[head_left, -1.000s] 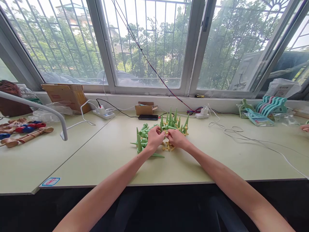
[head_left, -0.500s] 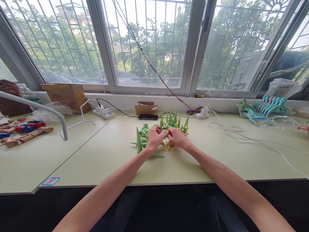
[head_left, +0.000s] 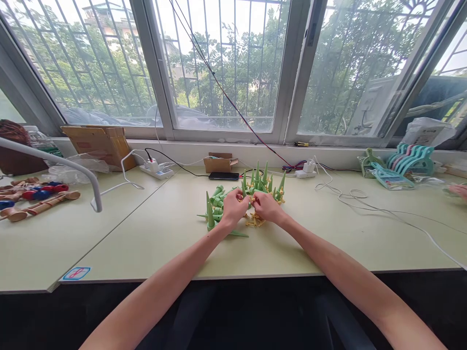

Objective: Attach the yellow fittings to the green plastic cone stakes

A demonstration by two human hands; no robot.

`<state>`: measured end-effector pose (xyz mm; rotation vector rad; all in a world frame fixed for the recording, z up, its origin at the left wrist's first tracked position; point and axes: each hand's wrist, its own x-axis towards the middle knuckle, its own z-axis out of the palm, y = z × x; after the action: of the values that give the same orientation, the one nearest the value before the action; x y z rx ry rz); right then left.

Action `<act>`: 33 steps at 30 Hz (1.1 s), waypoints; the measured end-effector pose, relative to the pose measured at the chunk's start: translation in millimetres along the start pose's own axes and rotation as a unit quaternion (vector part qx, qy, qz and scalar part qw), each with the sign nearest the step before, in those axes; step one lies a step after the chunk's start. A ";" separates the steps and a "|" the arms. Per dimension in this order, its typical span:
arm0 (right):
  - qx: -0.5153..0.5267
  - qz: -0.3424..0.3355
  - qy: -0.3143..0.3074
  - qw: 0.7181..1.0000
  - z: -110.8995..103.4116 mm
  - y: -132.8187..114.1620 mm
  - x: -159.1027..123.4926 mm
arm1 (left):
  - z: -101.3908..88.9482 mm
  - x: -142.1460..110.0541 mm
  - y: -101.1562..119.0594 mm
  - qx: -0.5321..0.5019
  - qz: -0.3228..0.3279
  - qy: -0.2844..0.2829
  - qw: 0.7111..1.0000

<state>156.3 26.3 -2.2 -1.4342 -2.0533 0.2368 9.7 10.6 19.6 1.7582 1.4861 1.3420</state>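
Note:
Over the middle of the table, my left hand is closed around a green pointed cone whose tip rises above the fingers. Right beside it, my right hand is closed in a pinch on a small yellow plastic piece, mostly hidden by the fingers. Loose green cone parts lie left of the hands, with one cone upright. Behind my right hand stand several green cones with yellow pieces at their bases. Small yellow pieces lie below the hands.
A phone and a small open cardboard box are behind the pile. Power strips and white cables lie on the table. Wooden toys are at left, teal hangers at right. Another person's hand shows at the right edge.
My two hands stay nearly in place, with only slight finger movement. At the far right, the other person's hand has shifted and the clear plastic near it has moved.

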 end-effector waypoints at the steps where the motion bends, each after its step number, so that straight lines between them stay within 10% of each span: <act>1: 0.001 0.000 -0.001 1.000 -0.1 0.0 -0.1 | 0.0 -0.1 0.0 -0.001 0.000 0.000 1.000; 33: 0.008 0.000 -0.020 1.000 -2.7 -1.9 -1.6 | 0.6 -3.0 3.6 -0.027 0.012 -0.028 0.999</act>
<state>156.7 23.6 0.2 -1.4303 -2.0787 0.2848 12.1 6.8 21.3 1.7710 1.3886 1.3214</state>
